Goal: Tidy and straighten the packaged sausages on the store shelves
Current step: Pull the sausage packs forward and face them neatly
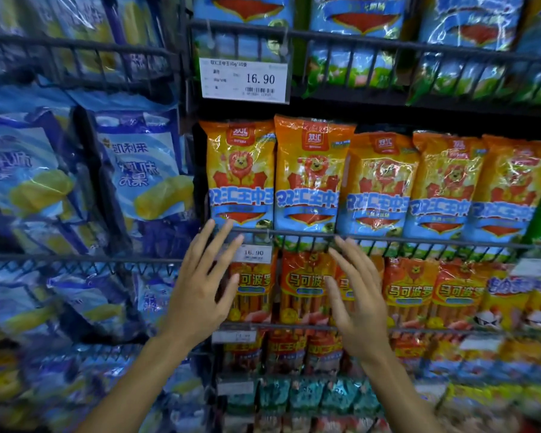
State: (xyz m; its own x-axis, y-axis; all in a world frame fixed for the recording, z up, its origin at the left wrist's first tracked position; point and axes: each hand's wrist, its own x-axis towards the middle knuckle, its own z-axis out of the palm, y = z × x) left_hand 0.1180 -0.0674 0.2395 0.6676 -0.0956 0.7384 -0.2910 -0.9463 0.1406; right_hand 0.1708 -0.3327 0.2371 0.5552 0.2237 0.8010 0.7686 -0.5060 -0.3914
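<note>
A row of orange-and-blue sausage packs with a lion picture (306, 173) stands upright behind a black wire rail (419, 242). Below it is a row of orange sausage packs (300, 285). My left hand (200, 285) is raised with fingers spread and straight, its fingertips at the rail under the leftmost lion pack (239, 170). My right hand (356, 295) hovers open in front of the lower orange packs, fingertips near the rail. Neither hand holds anything.
Blue bags with yellow snack pictures (138, 170) fill the wire racks on the left. A white price tag reading 16.90 (244, 79) hangs on the upper rail, above which stand more blue packs (356, 23). Lower shelves hold red and teal packs (310, 395).
</note>
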